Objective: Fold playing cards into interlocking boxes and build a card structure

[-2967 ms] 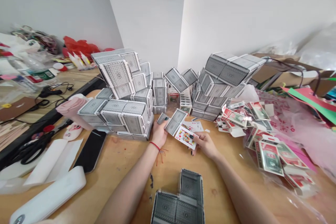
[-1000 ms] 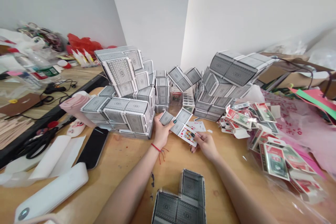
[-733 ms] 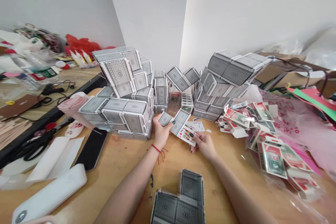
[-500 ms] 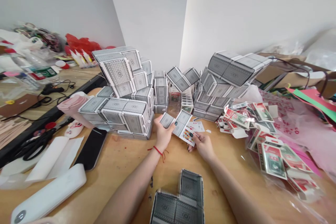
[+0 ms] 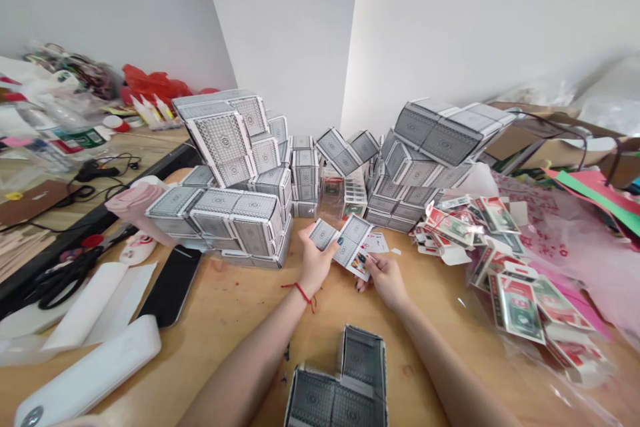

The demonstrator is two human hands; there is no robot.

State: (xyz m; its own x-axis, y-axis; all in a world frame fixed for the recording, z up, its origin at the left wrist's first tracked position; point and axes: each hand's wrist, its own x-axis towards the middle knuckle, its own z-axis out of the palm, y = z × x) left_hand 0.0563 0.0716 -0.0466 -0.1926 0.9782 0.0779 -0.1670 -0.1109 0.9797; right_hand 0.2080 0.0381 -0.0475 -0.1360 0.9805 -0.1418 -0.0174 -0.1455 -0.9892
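Through the head camera, I pinch grey-backed playing cards (image 5: 352,233) in the left hand (image 5: 316,263) over a wooden table (image 5: 240,307), while the right hand (image 5: 387,279) pinches a court card (image 5: 358,267) at their lower edge. Face-up cards (image 5: 379,243) lie just beyond; card-patterned blocks (image 5: 256,223) stand stacked farther back, and a stepped block (image 5: 355,407) sits nearest me, between my forearms (image 5: 255,357).
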